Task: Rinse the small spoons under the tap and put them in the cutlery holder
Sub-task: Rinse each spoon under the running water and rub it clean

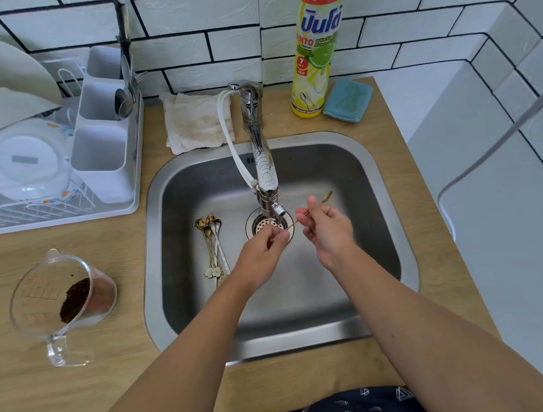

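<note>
My right hand (328, 229) pinches the thin handle of a small gold spoon (325, 196); one end sticks out up and to the right, the other reaches left under the tap (264, 172). There my left hand (262, 252) closes its fingers around that end, above the drain (267, 223). Several more small spoons (213, 244), dirty with brown grounds, lie bunched on the sink (383, 225) floor to the left. The white cutlery holder (101, 159) stands on the dish rack at left, with larger cutlery in its middle compartment.
A clear measuring jug (64, 295) with coffee grounds lies tipped on the wooden counter at left. The dish rack (22, 211) holds plates and a lid. A cloth (193, 122), a dish soap bottle (318, 44) and a blue sponge (347, 99) sit behind the sink.
</note>
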Demonstrator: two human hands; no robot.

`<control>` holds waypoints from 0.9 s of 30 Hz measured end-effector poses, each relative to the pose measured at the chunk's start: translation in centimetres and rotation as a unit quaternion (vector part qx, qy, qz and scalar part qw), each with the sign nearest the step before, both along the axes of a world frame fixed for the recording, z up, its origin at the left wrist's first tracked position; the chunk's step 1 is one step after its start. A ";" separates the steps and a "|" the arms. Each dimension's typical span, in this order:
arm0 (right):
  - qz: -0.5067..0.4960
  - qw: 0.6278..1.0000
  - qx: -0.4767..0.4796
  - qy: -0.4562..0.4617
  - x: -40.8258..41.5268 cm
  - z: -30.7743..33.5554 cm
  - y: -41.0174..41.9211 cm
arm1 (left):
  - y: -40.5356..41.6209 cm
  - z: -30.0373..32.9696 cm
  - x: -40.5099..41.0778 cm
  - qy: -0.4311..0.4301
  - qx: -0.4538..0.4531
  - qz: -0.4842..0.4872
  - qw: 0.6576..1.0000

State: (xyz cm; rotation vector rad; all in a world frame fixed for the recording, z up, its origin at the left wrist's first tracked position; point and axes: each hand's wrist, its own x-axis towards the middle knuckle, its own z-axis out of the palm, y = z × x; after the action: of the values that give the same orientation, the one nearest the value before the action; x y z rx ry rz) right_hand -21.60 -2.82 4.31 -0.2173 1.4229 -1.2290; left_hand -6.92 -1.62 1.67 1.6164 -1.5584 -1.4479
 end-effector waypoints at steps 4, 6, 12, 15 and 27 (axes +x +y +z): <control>0.018 0.999 -0.011 -0.037 -0.2 0.1 0.0 | 0.0 -0.3 0.4 0.068 0.024 0.046 0.996; 0.037 0.998 -0.017 -0.053 -0.4 0.1 0.1 | 0.0 -0.3 0.7 0.072 0.042 0.068 0.994; 0.091 0.994 -0.018 -0.056 -0.5 -0.1 0.1 | 0.0 -0.2 0.3 0.109 0.092 0.135 0.981; 0.051 0.997 -0.028 -0.048 -0.7 -0.1 -0.1 | -0.4 0.2 0.4 0.246 0.172 0.103 0.948; 0.044 0.997 -0.041 -0.054 -0.3 -0.3 0.3 | -0.8 1.0 0.5 -0.087 -0.116 0.018 0.989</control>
State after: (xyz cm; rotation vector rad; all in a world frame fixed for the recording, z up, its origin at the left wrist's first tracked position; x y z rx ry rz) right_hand -21.91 -2.52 3.99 -0.2628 1.2577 -1.2097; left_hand -6.43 -2.43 2.68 1.6562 -1.7130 -1.0848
